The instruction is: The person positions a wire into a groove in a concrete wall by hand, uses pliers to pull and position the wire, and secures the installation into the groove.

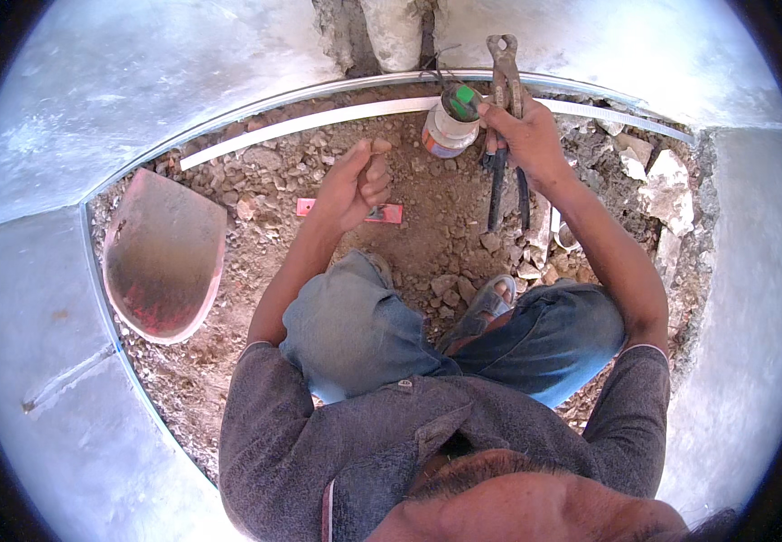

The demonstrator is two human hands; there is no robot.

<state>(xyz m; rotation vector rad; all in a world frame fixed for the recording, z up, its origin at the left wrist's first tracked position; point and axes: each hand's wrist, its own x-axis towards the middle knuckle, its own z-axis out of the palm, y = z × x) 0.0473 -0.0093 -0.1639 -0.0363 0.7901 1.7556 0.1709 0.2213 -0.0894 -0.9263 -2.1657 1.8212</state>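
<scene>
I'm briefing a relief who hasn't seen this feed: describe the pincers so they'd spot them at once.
Across the top of the rubble patch runs a long white strip; follow it rightward to the right hand. The pincers are in that hand, just right of the white jar. Unlike the jar, they show a rounded metal head and two long, dark handles.

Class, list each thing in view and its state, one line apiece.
Left hand: fingers curled
Right hand: thumb extended, grip unclear
Black-handled metal pincers: handles apart
White plastic labelled jar: seemingly upright
Flat red bar: partly hidden
Grey, red-rimmed pan: hollow side up
Long white strip: partly hidden
</scene>
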